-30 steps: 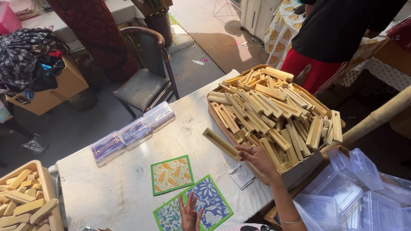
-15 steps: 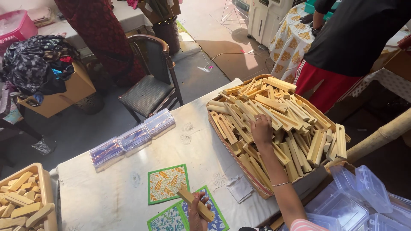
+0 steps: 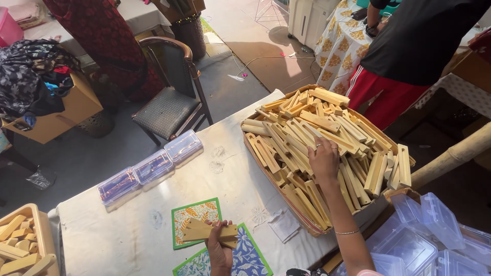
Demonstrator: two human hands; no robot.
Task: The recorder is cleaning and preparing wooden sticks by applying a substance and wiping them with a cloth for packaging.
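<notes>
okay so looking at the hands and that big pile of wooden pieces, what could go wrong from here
The wooden pieces are heaped above the rim of the tray; as the right hand digs in, some may slide off. The left hand grips its wooden blocks loosely at one end, so they might slip onto the patterned cards.

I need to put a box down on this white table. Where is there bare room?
Bare cloth lies between the three clear boxes and the basket of wooden sticks; another patch lies below the boxes, left of the patterned cards. It is crowded by the basket and around the left hand.
</notes>
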